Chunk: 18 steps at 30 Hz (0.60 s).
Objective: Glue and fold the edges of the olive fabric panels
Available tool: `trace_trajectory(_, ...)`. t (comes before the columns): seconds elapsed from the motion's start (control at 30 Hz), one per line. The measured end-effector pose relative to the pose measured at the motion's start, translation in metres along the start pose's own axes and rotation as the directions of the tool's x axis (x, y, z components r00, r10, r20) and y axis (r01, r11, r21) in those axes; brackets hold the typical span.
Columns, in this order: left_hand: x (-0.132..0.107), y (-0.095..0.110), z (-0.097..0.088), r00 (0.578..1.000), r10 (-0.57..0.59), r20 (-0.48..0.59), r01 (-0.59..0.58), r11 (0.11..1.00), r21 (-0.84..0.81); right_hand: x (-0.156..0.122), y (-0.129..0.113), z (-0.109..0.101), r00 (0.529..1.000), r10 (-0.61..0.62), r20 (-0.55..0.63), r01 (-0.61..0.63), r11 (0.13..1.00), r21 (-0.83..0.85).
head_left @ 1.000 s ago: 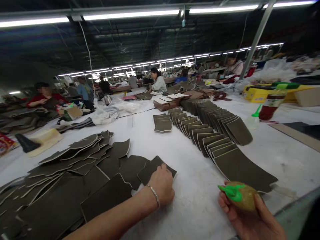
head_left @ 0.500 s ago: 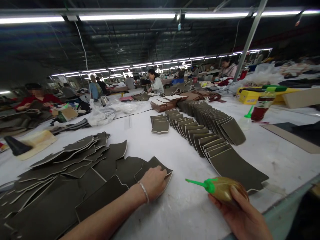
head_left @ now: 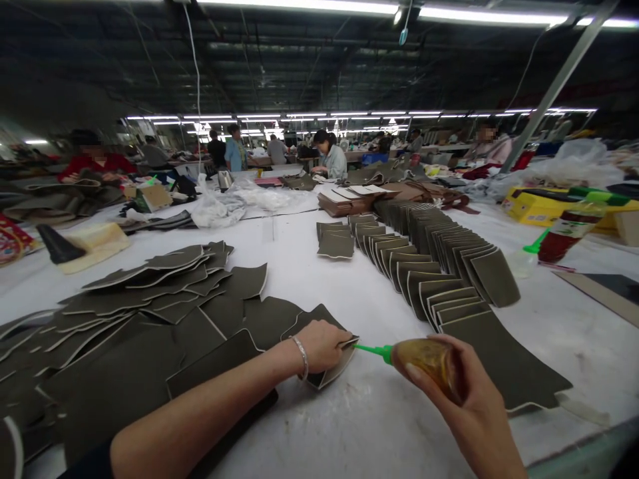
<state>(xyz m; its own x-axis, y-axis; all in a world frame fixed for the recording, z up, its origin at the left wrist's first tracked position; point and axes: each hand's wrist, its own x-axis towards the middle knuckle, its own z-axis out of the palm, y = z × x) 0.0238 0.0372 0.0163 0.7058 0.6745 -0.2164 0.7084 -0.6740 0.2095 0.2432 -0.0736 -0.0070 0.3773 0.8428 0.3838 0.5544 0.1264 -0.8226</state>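
Note:
My left hand (head_left: 322, 346) grips the corner of a dark olive leather piece (head_left: 319, 315), which is folded so its paler underside shows. In my right hand (head_left: 462, 386) is a glue bottle (head_left: 424, 362) with amber contents, tilted sideways. Its thin green nozzle (head_left: 372, 348) points left, the tip at the edge of the folded piece. Under and beyond my left forearm spreads a loose heap of similar leather pieces (head_left: 144, 352). To the right, overlapping leather pieces (head_left: 434, 293) lie fanned out in rows on the white table (head_left: 319, 439).
A bottle of red liquid (head_left: 569, 233) and a yellow box (head_left: 529, 206) stand at the right. Brown stacked pieces (head_left: 339, 203) and clear plastic bags (head_left: 219, 206) lie further back. A black-handled tool (head_left: 62, 246) rests at the left. Several people work beyond.
My right hand has brought the glue bottle left, its nozzle now reaching the leather piece's edge. My left hand has folded that piece's corner over. The camera view has shifted.

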Motion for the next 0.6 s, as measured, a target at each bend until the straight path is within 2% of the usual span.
trace_trajectory(0.1, 0.000, 0.000, 0.001, 1.000, 0.003, -0.012, -0.003, 1.000, -0.011, 0.005, -0.008, 0.002, 0.992, -0.120, 0.027, 0.123, 0.978, -0.169)
trace_trajectory(0.27, -0.001, 0.000, 0.003, 1.000, -0.003, -0.030, 0.002, 0.999, -0.042, 0.003, -0.014, 0.003, 0.965, -0.259, 0.043, 0.261, 0.929, -0.262)
trace_trajectory(0.37, -0.003, 0.003, 0.003, 0.999, -0.014, -0.037, 0.012, 0.998, -0.058, 0.001, -0.015, 0.003, 0.972, -0.225, 0.069, 0.235, 0.930, -0.282)
trace_trajectory(0.6, -0.003, 0.004, 0.002, 0.999, -0.024, -0.033, 0.022, 0.998, -0.054, -0.003, -0.015, 0.004, 0.993, -0.117, 0.024, 0.119, 0.956, -0.268)
